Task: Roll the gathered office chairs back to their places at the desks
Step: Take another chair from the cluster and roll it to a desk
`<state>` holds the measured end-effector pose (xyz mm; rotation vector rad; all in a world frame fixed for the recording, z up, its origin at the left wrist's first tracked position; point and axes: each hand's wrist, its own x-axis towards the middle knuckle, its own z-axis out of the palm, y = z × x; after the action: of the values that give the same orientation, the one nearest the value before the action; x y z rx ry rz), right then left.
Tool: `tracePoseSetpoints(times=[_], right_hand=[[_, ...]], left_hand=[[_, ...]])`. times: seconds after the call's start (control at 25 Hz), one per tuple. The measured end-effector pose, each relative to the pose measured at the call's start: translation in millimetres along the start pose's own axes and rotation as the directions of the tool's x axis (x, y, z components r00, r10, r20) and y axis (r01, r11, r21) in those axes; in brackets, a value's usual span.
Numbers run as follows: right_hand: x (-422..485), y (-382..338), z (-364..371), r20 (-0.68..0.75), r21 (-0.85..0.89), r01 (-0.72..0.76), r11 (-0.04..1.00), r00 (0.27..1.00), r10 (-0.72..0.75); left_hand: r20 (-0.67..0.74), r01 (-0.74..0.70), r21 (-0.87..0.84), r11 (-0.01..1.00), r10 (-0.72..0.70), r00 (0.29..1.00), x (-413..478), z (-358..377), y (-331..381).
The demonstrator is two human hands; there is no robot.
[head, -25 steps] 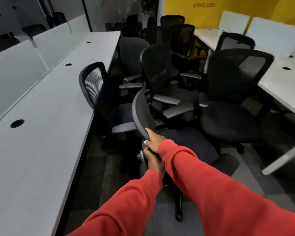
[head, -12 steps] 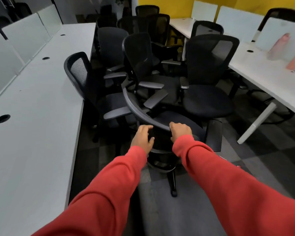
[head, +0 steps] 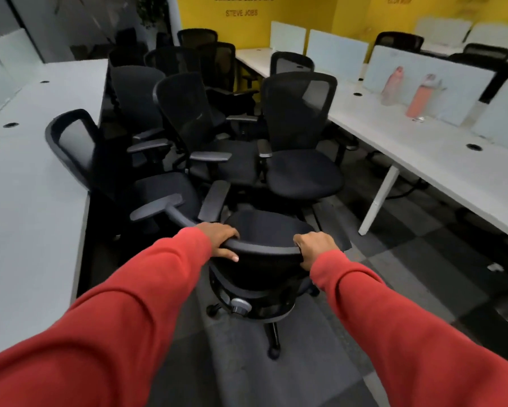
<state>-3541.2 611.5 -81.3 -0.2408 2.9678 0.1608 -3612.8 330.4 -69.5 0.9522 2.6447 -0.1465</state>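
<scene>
A black mesh office chair [head: 261,277] stands right in front of me in the aisle, its back towards me. My left hand [head: 220,240] grips the left end of the backrest's top rim, and my right hand [head: 313,248] grips the right end. Beyond it, several more black chairs [head: 299,136] are bunched together between the two rows of desks. One chair [head: 100,168] sits against the left desk [head: 26,201].
A long white desk [head: 423,154] runs along the right, with two pink bottles [head: 420,99] and frosted dividers on it. Its white leg [head: 379,198] stands near the aisle. Grey carpet tiles lie to the right of the held chair. A yellow wall closes the far end.
My hands moved apart from one spot on the backrest edge to both ends of its top rim. The chair turned its back to me and came nearer.
</scene>
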Motion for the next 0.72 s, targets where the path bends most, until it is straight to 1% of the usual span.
tracePoseSetpoints(times=[0.08, 0.16, 0.24, 0.44, 0.52, 0.6, 0.72], right_hand=[[-23.8, 11.1, 6.5, -0.005, 0.008, 0.012, 1.000, 1.000, -0.012], [-46.9, 26.3, 13.5, -0.011, 0.032, 0.003, 0.999, 1.000, -0.002], [-69.3, 44.9, 19.2, -0.005, 0.043, -0.011, 0.999, 1.000, 0.011], [-133.0, 88.0, 32.7, -0.007, 0.050, -0.035, 0.998, 0.999, 0.036], [-157.6, 101.3, 39.1, -0.006, 0.068, -0.048, 0.997, 0.999, 0.048], [-183.7, 113.0, 43.3, -0.019, 0.092, -0.063, 0.994, 0.998, 0.065], [-220.7, 125.9, 54.4, -0.058, 0.093, -0.093, 0.991, 0.993, 0.099]], left_hand=[[0.025, -0.047, 0.063, 0.997, 0.046, 0.999, -3.4, 2.5, 21.9], [-0.021, -0.096, 0.118, 0.988, 0.099, 0.995, -6.3, 6.4, 48.5], [-0.051, -0.134, 0.133, 0.982, 0.142, 0.989, -10.7, 8.0, 80.9], [-0.141, -0.135, 0.167, 0.977, 0.160, 0.977, -20.9, 17.0, 159.8], [-0.194, -0.126, 0.154, 0.980, 0.155, 0.969, -23.8, 23.7, 185.4], [-0.248, -0.132, 0.142, 0.981, 0.164, 0.955, -25.2, 25.8, 208.7], [-0.289, -0.153, 0.149, 0.977, 0.191, 0.938, -27.2, 28.6, 241.1]])
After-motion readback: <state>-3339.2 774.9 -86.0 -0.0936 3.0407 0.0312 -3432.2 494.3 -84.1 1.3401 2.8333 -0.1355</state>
